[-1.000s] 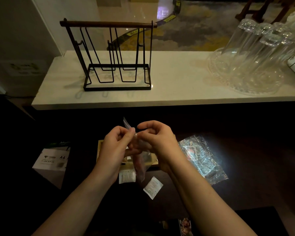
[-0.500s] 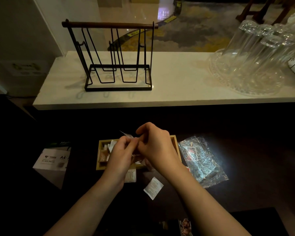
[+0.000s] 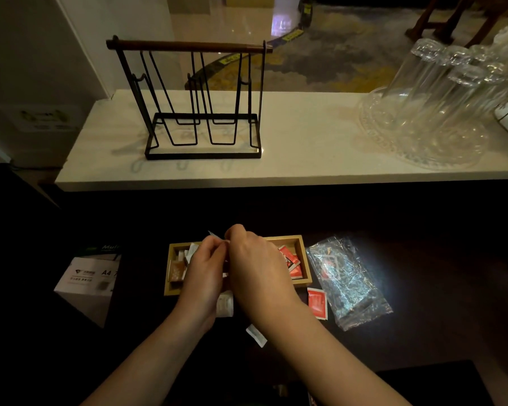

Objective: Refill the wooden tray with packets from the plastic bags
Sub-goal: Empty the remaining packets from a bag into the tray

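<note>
Right now I see my left hand (image 3: 201,269) and right hand (image 3: 254,263) pinched together on a thin clear wrapper (image 3: 214,235) above the wooden tray (image 3: 304,260), which holds red packets (image 3: 288,259) rightward and brown ones (image 3: 177,269) leftward. Just off its right edge lie a loose red packet (image 3: 317,303) and crinkled plastic bag (image 3: 346,281); the dark surface beyond stays open.

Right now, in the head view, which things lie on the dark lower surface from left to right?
White A4 box → wooden tray, with both hands over it → loose red packet → clear plastic bag.
</note>
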`<state>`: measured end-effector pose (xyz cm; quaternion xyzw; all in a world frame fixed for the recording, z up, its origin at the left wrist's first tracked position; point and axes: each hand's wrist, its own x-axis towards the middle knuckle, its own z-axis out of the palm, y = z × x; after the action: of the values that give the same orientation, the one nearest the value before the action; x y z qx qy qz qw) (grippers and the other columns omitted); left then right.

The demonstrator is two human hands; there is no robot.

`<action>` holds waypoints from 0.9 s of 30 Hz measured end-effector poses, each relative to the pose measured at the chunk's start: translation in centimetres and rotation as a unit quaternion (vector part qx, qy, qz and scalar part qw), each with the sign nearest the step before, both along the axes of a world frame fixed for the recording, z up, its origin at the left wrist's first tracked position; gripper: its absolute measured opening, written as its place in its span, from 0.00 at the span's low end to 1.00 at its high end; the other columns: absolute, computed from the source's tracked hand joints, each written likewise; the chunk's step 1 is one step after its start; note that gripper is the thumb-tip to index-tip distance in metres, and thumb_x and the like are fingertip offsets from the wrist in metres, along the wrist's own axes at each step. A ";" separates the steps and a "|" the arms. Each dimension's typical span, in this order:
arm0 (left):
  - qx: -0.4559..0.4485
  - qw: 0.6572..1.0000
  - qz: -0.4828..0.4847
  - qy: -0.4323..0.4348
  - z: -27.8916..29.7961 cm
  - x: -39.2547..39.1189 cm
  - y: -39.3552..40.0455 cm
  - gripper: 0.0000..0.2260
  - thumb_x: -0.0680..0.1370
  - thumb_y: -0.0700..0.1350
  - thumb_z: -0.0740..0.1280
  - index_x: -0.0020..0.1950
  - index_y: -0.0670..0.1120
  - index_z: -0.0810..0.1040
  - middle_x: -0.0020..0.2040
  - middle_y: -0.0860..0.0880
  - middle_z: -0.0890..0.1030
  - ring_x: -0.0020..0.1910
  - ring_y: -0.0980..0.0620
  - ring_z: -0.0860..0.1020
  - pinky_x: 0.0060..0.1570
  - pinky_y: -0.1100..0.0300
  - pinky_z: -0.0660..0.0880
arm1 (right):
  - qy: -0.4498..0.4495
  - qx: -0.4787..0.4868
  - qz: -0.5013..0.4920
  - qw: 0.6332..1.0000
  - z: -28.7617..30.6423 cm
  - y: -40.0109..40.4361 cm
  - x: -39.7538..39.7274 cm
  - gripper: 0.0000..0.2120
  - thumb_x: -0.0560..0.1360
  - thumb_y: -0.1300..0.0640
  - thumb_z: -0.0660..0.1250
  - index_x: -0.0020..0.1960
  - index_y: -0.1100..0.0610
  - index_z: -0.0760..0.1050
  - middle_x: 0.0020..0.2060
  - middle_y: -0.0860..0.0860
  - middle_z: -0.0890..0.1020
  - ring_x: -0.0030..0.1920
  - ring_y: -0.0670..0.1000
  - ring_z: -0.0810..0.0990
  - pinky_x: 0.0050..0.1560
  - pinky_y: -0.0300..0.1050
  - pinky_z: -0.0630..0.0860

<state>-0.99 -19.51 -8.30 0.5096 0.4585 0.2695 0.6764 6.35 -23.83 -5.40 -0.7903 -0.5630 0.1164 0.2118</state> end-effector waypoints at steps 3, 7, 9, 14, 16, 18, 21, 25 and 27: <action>0.004 1.000 0.009 -0.012 0.4 -0.1 0.1 0.07 0.80 0.41 0.58 0.46 0.38 0.71 0.36 0.46 0.75 0.32 0.54 0.75 0.25 0.66 0.71 | 0.048 0.029 -0.033 0.998 -0.3 0.1 0.7 0.14 0.75 0.60 0.65 0.60 0.56 0.69 0.51 0.54 0.81 0.51 0.55 0.80 0.42 0.44 0.72; -0.023 0.999 0.025 -0.035 0.2 -0.4 0.5 0.03 0.79 0.40 0.61 0.49 0.40 0.72 0.38 0.47 0.80 0.33 0.57 0.81 0.30 0.65 0.76 | 0.212 0.040 -0.079 0.973 -0.3 0.3 2.4 0.12 0.75 0.59 0.66 0.58 0.56 0.75 0.43 0.47 0.81 0.38 0.39 0.78 0.36 0.26 0.72; -0.035 0.998 0.031 -0.040 0.1 -0.4 0.7 0.04 0.79 0.40 0.61 0.51 0.40 0.74 0.40 0.46 0.81 0.35 0.57 0.82 0.32 0.65 0.77 | 0.288 0.040 -0.077 0.954 -0.5 0.4 3.0 0.10 0.73 0.60 0.70 0.54 0.56 0.77 0.41 0.48 0.82 0.37 0.39 0.78 0.37 0.25 0.73; -0.034 0.997 0.024 -0.058 0.2 -0.3 0.9 0.07 0.78 0.42 0.62 0.49 0.39 0.76 0.39 0.46 0.82 0.36 0.54 0.83 0.34 0.63 0.78 | 0.421 0.027 -0.100 0.901 -1.0 0.6 4.2 0.08 0.69 0.64 0.73 0.45 0.54 0.78 0.38 0.54 0.83 0.40 0.50 0.83 0.46 0.47 0.82; -0.030 0.998 0.016 -0.050 0.1 -0.2 0.8 0.09 0.77 0.44 0.64 0.51 0.39 0.77 0.42 0.45 0.83 0.40 0.52 0.83 0.37 0.61 0.79 | 0.426 0.026 -0.091 0.900 -1.3 0.7 4.2 0.10 0.68 0.64 0.74 0.42 0.51 0.77 0.36 0.52 0.82 0.39 0.48 0.82 0.46 0.48 0.82; -0.013 0.999 0.015 -0.031 -0.1 -0.1 0.7 0.09 0.76 0.44 0.66 0.52 0.39 0.77 0.44 0.44 0.83 0.41 0.53 0.83 0.36 0.62 0.78 | 0.409 0.030 -0.088 0.908 -1.6 0.8 3.9 0.11 0.68 0.63 0.74 0.41 0.50 0.76 0.35 0.50 0.81 0.38 0.47 0.82 0.45 0.49 0.83; 0.016 1.000 0.018 -0.014 -0.2 -0.1 0.7 0.08 0.77 0.43 0.64 0.51 0.39 0.78 0.44 0.42 0.82 0.41 0.51 0.83 0.37 0.62 0.78 | 0.433 0.043 -0.111 0.894 -1.7 0.8 3.6 0.11 0.68 0.64 0.74 0.42 0.52 0.75 0.36 0.52 0.81 0.39 0.50 0.82 0.45 0.52 0.83; 0.158 0.983 0.002 0.093 0.3 -0.1 1.0 0.09 0.79 0.43 0.61 0.44 0.40 0.75 0.39 0.41 0.79 0.38 0.50 0.80 0.35 0.64 0.77 | 0.499 0.061 -0.125 0.855 -1.5 0.6 3.5 0.11 0.68 0.66 0.73 0.46 0.56 0.75 0.38 0.55 0.82 0.38 0.51 0.82 0.42 0.46 0.81; 0.278 0.943 -0.018 0.179 0.4 0.0 1.1 0.12 0.80 0.43 0.59 0.36 0.47 0.70 0.32 0.48 0.74 0.31 0.57 0.74 0.29 0.68 0.70 | 0.486 0.073 -0.129 0.861 -1.7 0.7 3.2 0.11 0.68 0.66 0.72 0.46 0.55 0.76 0.38 0.54 0.82 0.37 0.49 0.82 0.41 0.42 0.80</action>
<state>-0.98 -18.45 -7.87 0.7256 0.4693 0.2783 0.4192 9.55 -23.17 -7.06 -0.6809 -0.2885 0.4163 0.5290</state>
